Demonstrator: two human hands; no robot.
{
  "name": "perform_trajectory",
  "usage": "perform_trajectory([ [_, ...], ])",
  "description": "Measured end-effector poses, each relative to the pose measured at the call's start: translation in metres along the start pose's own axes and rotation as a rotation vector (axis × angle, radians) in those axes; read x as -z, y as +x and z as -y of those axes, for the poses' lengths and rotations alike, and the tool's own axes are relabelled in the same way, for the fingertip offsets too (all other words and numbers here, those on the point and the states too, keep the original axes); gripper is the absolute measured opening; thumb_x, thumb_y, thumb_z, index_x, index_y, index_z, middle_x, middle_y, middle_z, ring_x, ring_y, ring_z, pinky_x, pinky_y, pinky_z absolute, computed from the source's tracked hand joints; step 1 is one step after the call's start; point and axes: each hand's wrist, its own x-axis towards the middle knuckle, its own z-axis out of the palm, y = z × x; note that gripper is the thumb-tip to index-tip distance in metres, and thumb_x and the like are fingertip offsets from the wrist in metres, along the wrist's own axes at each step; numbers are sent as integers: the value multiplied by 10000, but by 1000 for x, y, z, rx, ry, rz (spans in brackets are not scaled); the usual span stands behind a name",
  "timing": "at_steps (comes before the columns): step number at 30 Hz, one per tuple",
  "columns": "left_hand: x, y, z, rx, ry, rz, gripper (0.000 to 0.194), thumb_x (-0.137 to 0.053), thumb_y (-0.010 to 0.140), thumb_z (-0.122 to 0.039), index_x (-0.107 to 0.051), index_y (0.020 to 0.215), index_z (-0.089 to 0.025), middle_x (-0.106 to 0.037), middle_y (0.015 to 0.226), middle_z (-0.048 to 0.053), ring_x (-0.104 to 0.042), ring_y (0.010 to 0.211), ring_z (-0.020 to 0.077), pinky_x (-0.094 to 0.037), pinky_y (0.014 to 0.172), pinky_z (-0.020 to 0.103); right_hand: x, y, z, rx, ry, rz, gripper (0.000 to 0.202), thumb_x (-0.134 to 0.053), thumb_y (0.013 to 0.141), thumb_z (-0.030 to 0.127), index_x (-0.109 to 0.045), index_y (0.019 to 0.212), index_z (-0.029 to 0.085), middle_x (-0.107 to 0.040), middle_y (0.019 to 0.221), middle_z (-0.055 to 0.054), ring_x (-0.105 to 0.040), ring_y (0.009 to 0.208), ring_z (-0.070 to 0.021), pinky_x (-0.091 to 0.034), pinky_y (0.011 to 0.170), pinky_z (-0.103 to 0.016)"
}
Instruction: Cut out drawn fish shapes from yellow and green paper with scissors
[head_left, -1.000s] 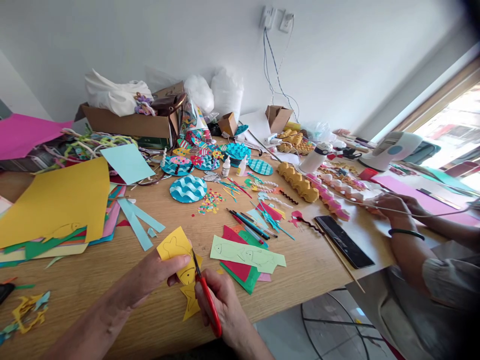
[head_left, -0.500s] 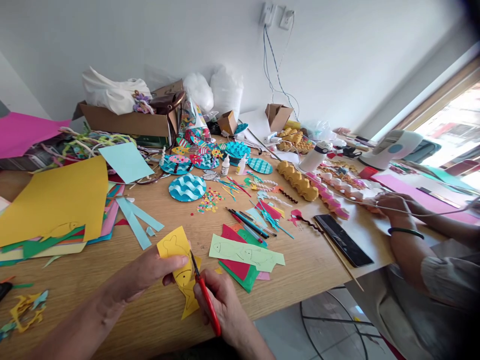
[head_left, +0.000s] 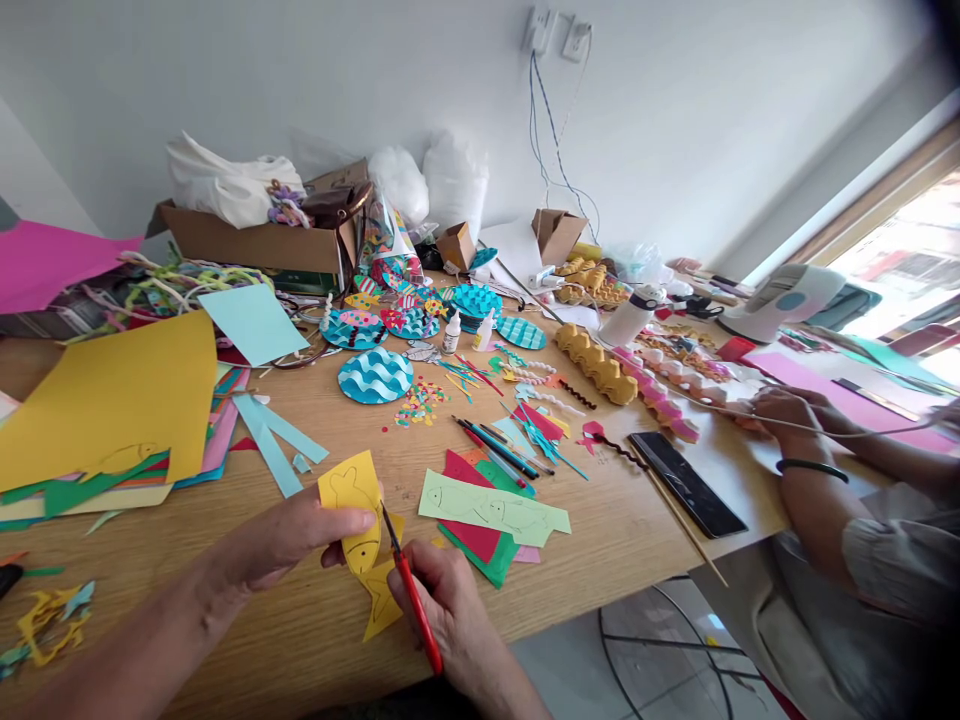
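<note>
Between the thumb and fingers of my left hand [head_left: 300, 535] is a piece of yellow paper [head_left: 351, 488] with a fish drawn on it. My right hand [head_left: 450, 605] grips red-handled scissors [head_left: 415, 605], whose dark blades meet the paper's right edge. Below the scissors' tips, a pointed part of the yellow paper hangs down, partly hidden by my right hand. Just right of the hands, a pale green strip [head_left: 487, 508] with fish outlines lies over red and green paper pieces.
Yellow paper sheets [head_left: 127, 390] lie stacked at left, with paper scraps [head_left: 52, 625] near the front. Pens [head_left: 502, 450], wavy blue discs [head_left: 375, 376] and egg-carton strips [head_left: 596, 365] cover the middle. A phone [head_left: 686, 482] and another person's hands [head_left: 787, 415] are at right.
The yellow paper has tilted slightly more upright in my left hand. The scissors stay at its right edge, almost unmoved. The other person's far hand has shifted slightly.
</note>
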Motion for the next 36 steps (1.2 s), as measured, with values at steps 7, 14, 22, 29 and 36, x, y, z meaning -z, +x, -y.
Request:
perform_trajectory([
  [7, -1, -1, -5, -26, 7, 19, 185, -571, 682, -364, -616, 639, -190, -577, 600, -38, -453, 557, 112, -313, 465, 205, -1, 1, 1, -142, 116, 77, 375, -511, 895, 449, -406, 632, 203, -402, 516, 63, -382, 446, -82, -287, 417, -189],
  [14, -4, -1, -7, -17, -11, 21, 171, -579, 658, -353, -612, 607, -193, -563, 569, -41, -433, 528, 112, -293, 459, 216, -2, 2, -3, -191, 182, 75, 398, -532, 878, 474, -394, 619, 205, -398, 508, 71, -391, 408, -69, -294, 383, -173],
  [22, -3, 1, -6, -23, -22, 20, 188, -585, 679, -341, -602, 582, -180, -549, 556, -46, -425, 526, 99, -302, 458, 201, -1, 3, -7, -186, 204, 60, 413, -537, 879, 463, -372, 598, 208, -347, 513, 77, -350, 407, -64, -275, 366, -173],
  [29, 0, 4, -2, -15, -22, 29, 163, -593, 680, -344, -622, 648, -187, -567, 596, -44, -462, 558, 115, -327, 463, 202, -1, 2, -13, -186, 195, 52, 418, -555, 886, 460, -381, 605, 204, -365, 511, 80, -353, 406, -58, -274, 372, -173],
  [36, 6, 10, 2, -27, 61, 12, 161, -625, 702, -337, -611, 651, -186, -561, 581, -50, -457, 545, 119, -344, 473, 212, 4, 2, -3, -207, 218, 129, 421, -529, 896, 527, -426, 659, 196, -439, 528, 64, -419, 433, -71, -308, 418, -176],
])
